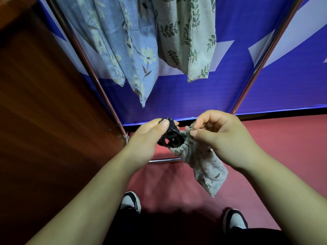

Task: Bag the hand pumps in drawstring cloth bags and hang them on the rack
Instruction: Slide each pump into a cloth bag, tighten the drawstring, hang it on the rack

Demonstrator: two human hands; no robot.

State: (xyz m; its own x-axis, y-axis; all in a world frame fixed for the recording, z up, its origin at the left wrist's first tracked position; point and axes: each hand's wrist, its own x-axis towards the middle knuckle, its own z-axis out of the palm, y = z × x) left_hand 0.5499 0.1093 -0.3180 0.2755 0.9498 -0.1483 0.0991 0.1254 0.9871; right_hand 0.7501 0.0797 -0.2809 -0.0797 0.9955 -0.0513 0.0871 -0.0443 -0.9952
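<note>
A hand pump meets the mouth of a cloth bag in front of the rack.

At centre, the left hand point(145, 140) grips the black hand pump point(170, 137), thumb on its round dial. At its 3 o'clock the right hand point(217, 137) pinches the gathered rim of the pale drawstring bag point(207, 167), which hangs toward 5 o'clock over the red floor point(283, 147). The pump's lower end is at the bag's opening. At 12 o'clock, a blue floral bag point(139, 55) and a leaf-print bag point(187, 41) hang between the poles of the metal rack point(99, 82).

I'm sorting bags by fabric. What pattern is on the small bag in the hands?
The bag is pale grey with small scattered dark specks; the head view shows it.
</note>
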